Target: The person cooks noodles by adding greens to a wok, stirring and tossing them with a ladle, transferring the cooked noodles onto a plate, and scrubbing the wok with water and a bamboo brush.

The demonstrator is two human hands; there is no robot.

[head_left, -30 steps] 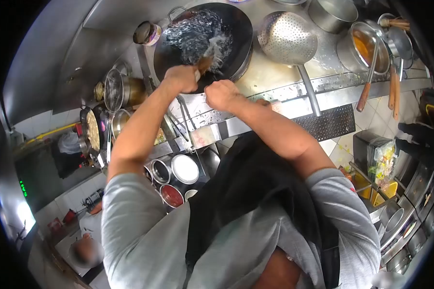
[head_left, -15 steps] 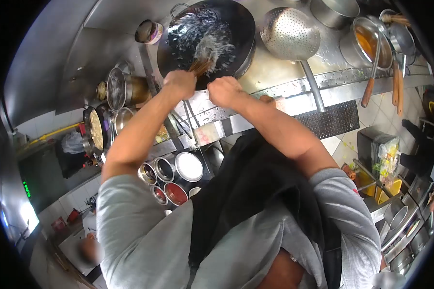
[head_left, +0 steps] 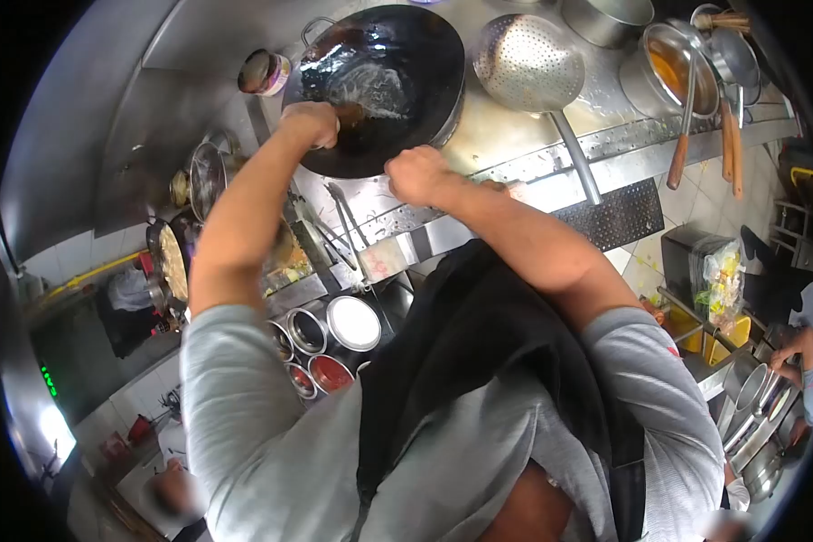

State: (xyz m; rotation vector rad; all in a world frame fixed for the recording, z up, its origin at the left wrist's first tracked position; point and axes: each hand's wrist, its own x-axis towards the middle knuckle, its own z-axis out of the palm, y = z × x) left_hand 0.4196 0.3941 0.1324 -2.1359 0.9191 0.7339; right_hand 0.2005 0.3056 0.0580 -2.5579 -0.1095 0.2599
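Note:
A black wok [head_left: 425,72] stands on the steel stove, with clear water moving in its bottom. Over the wok's left rim, my left hand [head_left: 311,126] is closed around the end of a brown bamboo brush [head_left: 350,115], whose bristles are in the wok. At the near rim my right hand [head_left: 415,176] is a fist; whatever it grips is hidden beneath the fingers. A perforated steel ladle [head_left: 528,65] lies right of the wok, its handle toward me.
A small can [head_left: 264,72] stands left of the wok. Steel pots, one with orange liquid [head_left: 667,70], and wooden-handled ladles [head_left: 678,163] are at right. Several containers, one with a white lid [head_left: 353,323], sit below the counter. Other people are at lower left and far right.
My left hand has moved left with the brush, and the water in the wok has spread and splashes less. My right hand stays at the near rim. Another person's arm has come into view at far right.

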